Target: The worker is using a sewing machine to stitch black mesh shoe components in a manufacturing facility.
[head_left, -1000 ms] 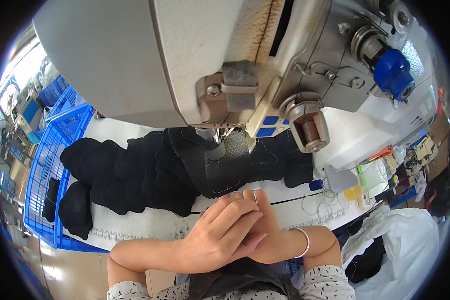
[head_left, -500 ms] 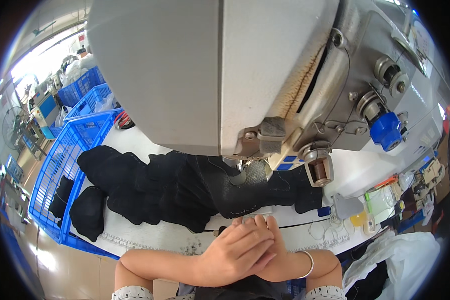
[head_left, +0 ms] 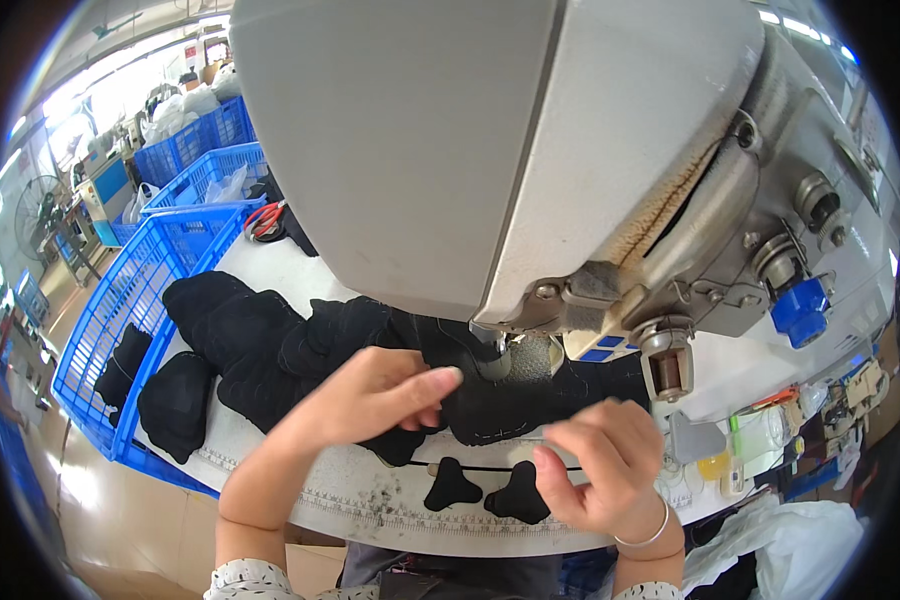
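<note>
My left hand (head_left: 382, 398) is over the near edge of the black fabric pieces (head_left: 255, 340), its thumb stretched out and its fingers loosely bent. Nothing shows in it. To the right, my right hand (head_left: 602, 468) is held above the table's front part, with a bracelet at the wrist, thumb apart from the half-curled fingers and nothing seen between them. Between the hands lie two small black fabric pieces (head_left: 452, 486) with rounded lobes. A larger black fabric piece (head_left: 490, 415) lies under the sewing machine's needle area (head_left: 500, 345).
The sewing machine head (head_left: 400, 150) fills the upper middle, with a thread spool (head_left: 667, 372) low on its right. Blue crates (head_left: 135, 300) stand at the left, red-handled scissors (head_left: 264, 222) near them. A white plastic bag (head_left: 785, 545) is at the lower right.
My hands, one clasped over the other before, have come apart to left and right. The two small black pieces now show between them. The view has shifted, moving the machine rightward in it.
</note>
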`<state>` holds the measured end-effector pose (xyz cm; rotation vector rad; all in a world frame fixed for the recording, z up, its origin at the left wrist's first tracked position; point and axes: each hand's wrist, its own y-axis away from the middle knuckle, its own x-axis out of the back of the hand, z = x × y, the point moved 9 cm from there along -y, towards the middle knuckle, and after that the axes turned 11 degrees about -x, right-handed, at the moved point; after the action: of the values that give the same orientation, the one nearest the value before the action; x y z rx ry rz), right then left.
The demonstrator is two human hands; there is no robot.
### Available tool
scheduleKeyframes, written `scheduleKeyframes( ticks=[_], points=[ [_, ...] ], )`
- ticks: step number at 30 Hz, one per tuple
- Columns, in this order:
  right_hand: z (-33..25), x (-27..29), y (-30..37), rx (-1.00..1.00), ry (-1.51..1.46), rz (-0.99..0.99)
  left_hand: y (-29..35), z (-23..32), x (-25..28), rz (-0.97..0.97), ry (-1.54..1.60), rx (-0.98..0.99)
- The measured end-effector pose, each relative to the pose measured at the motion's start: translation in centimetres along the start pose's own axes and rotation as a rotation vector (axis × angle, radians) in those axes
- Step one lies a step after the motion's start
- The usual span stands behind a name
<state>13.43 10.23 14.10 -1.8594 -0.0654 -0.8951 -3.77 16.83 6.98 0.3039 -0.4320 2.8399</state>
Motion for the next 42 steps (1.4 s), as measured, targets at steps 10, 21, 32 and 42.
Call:
scheduleKeyframes(
  ticks=[10,21,32,42],
  points=[
    [2.8,-3.8,0.5,-0.005,0.114,0.005,-1.6,-2.6,-2.5,0.210,0.467,0.114],
    [2.7,-3.9,0.6,-0.002,0.142,0.055,-2.1,-4.0,-2.4,0.250,0.480,0.060],
    [3.3,-4.0,0.5,-0.023,0.190,0.051,-2.5,-3.8,-2.7,0.227,0.530,0.011],
    [4.1,-3.9,0.3,-0.083,0.174,0.025,-2.5,-3.5,-2.8,0.270,0.579,0.043]
  ],
)
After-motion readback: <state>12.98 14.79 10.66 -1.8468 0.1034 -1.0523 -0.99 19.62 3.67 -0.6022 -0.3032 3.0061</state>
